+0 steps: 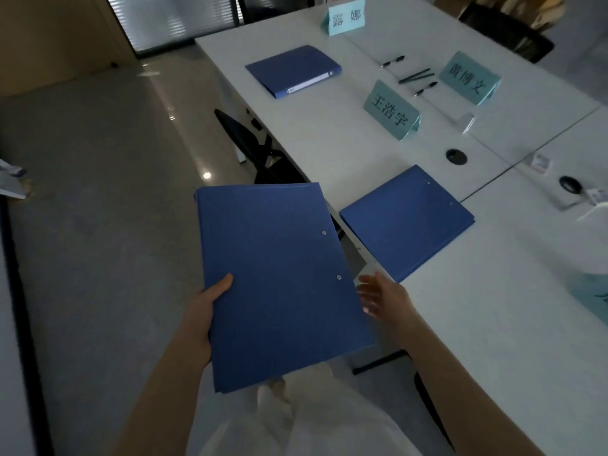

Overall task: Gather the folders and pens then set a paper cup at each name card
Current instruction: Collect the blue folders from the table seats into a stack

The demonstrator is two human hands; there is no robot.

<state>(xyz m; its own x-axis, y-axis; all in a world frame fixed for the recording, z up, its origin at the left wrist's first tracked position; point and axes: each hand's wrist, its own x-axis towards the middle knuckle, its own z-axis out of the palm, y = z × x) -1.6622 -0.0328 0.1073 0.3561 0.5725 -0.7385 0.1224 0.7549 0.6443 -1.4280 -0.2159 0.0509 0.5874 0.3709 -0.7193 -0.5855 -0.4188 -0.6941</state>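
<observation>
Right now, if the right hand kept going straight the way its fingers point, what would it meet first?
The right hand, open, points up-left at the right edge of the held folder, which the left hand grips. It would likely meet that edge first, not the folder on the table, though depth is unclear.

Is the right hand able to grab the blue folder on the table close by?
Probably yes. The right hand is open and holds nothing, and the near folder lies flat at the table edge just beyond it, nothing between. The left hand holds another folder.
</observation>
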